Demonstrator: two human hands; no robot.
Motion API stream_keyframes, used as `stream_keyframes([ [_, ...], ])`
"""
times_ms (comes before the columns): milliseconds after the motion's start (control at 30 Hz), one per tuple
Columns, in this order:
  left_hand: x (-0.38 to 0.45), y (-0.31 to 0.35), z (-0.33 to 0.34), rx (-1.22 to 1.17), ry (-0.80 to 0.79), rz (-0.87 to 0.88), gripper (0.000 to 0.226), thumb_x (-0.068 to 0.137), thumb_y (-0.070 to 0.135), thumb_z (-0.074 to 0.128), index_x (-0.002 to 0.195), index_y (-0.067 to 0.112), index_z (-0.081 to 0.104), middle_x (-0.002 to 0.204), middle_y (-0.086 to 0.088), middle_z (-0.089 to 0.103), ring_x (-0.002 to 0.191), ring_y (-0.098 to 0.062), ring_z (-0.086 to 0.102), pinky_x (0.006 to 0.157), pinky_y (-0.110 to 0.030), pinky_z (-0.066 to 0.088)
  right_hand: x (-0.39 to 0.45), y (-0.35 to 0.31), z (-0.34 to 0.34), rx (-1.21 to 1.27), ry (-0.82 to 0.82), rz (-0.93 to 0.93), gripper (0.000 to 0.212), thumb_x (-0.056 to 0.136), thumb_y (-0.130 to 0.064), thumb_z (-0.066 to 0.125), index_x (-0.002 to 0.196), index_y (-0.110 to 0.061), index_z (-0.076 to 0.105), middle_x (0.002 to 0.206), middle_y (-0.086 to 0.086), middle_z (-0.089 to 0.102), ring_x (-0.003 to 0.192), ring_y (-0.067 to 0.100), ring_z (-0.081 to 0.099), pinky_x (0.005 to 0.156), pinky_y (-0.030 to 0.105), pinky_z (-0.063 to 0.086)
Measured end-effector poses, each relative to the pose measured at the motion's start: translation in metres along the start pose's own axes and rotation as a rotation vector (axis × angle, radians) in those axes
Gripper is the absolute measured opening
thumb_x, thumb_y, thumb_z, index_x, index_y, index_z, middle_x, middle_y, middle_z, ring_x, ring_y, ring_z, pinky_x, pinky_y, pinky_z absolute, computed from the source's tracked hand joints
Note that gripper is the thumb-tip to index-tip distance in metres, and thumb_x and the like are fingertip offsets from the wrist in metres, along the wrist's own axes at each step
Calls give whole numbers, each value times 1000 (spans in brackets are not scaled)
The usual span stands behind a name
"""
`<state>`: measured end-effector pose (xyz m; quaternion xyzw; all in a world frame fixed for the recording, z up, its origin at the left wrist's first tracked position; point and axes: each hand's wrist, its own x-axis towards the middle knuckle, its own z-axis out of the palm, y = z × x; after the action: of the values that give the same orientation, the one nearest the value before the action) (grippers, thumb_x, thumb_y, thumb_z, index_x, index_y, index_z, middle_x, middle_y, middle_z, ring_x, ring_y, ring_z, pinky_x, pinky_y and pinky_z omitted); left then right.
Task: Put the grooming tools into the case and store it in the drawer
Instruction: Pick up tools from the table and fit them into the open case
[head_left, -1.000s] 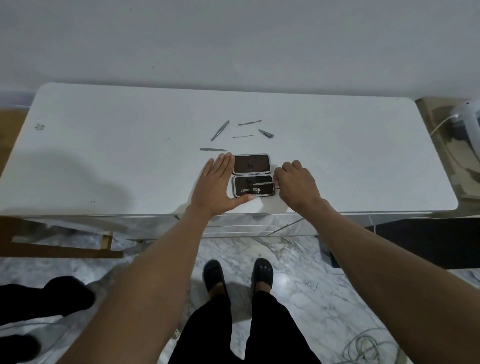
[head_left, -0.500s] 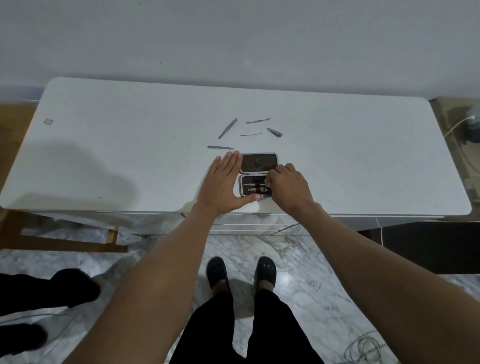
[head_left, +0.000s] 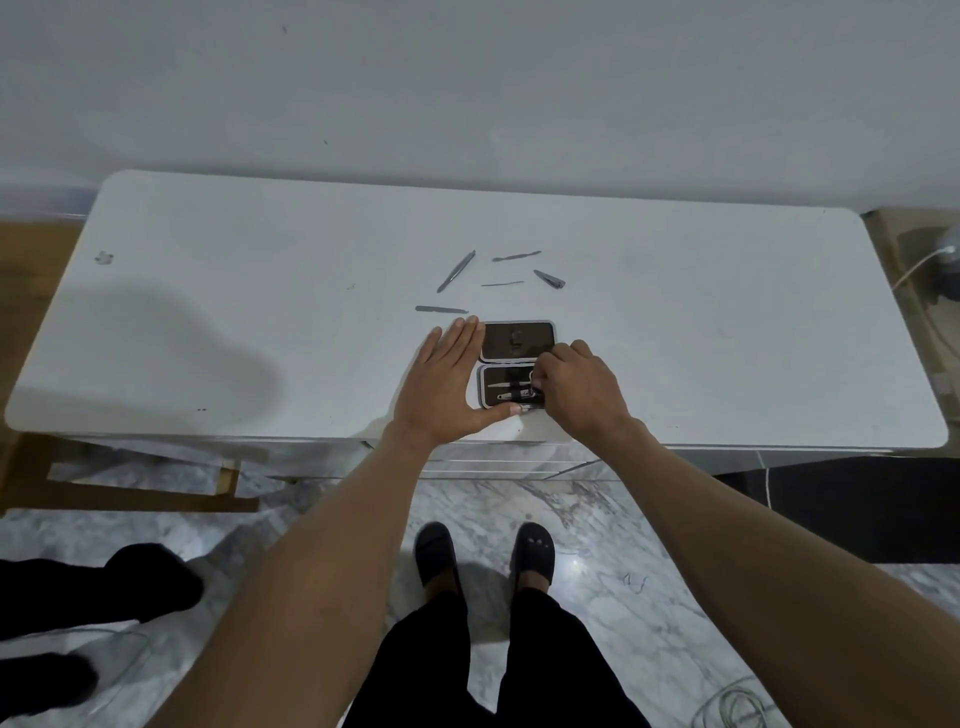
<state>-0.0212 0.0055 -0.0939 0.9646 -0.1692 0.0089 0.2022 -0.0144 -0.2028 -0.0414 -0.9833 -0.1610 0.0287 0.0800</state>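
Note:
A small dark case lies open near the front edge of the white table (head_left: 234, 322), its lid (head_left: 517, 340) folded back and its lower half (head_left: 498, 387) holding a few metal tools. My left hand (head_left: 444, 382) rests flat against the case's left side, thumb along its front edge. My right hand (head_left: 582, 392) covers the case's right end, fingertips pinched on a tool there. Behind the case lie loose tools: a file (head_left: 440, 309), tweezers (head_left: 457, 271), a curved pick (head_left: 516, 256), a thin probe (head_left: 502, 284) and a clipper (head_left: 549, 279).
A drawer front (head_left: 498, 462) shows under the table's front edge. A white cable and a grey device (head_left: 943, 260) sit at the right. A wooden frame (head_left: 130, 499) stands under the table on the left. Another person's dark shoes (head_left: 130, 582) are on the marble floor at left.
My right hand has moved from the case's right edge to over its lower half, fingers pinched on a tool there. The left hand has stayed flat against the case.

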Motion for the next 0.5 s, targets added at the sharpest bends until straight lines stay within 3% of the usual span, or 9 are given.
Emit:
stream_keyframes([
  [167, 1, 0, -1, 0, -5, -7, 119, 81, 90, 44, 164, 7, 24, 173, -7, 21, 162, -20, 15, 133, -46, 12, 1, 1, -4, 42, -44, 10, 10, 85, -11, 60, 92, -7, 67, 97, 11, 66, 95, 31, 55, 68, 37, 45],
  [300, 1, 0, 1, 14, 9, -9, 119, 82, 90, 46, 164, 7, 25, 173, -7, 23, 161, -20, 17, 132, -47, 15, 5, 5, -14, 140, -19, 20, 12, 83, -19, 59, 87, -13, 68, 90, 4, 66, 93, 26, 54, 62, 30, 43],
  [500, 2, -1, 1, 15, 17, 0, 118, 82, 87, 53, 163, 6, 26, 172, -8, 24, 161, -20, 16, 132, -46, 13, 47, 24, -20, 263, 148, 309, 16, 91, -30, 59, 95, -18, 68, 95, 1, 66, 101, 23, 54, 70, 37, 51],
])
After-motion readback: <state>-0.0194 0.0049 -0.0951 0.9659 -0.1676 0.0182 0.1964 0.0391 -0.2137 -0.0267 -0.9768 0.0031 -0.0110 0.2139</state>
